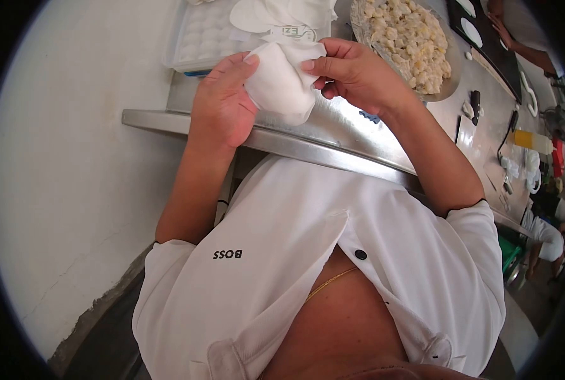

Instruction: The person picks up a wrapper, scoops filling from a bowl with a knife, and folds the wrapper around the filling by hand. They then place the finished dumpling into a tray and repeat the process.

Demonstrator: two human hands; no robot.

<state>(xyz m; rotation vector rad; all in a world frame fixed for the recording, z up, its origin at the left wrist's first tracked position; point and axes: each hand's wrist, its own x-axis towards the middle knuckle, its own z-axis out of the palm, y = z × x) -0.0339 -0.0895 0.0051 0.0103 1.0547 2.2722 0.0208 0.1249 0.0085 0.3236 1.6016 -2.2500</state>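
Both my hands hold up a white, soft folded sheet [281, 85] over the edge of the steel table [358, 142]. My left hand [227, 95] pinches its left side, thumb on top. The right side is gripped between the thumb and fingers of my right hand [352, 69]. Just behind lie more thin white sheets [260, 16] on printed packaging. A clear tray [197, 47] with rows of white round pieces stands at the back left. To the right of my hands is a large bowl [448, 79] of chunky creamy filling [409, 44].
A knife [475, 106], a dark board [494, 54] with white pieces, and a bottle of yellow liquid [531, 141] lie further right. A co-worker's hand [501, 31] is at the top right; another person [545, 240] is at the far right. A wall [73, 158] stands left.
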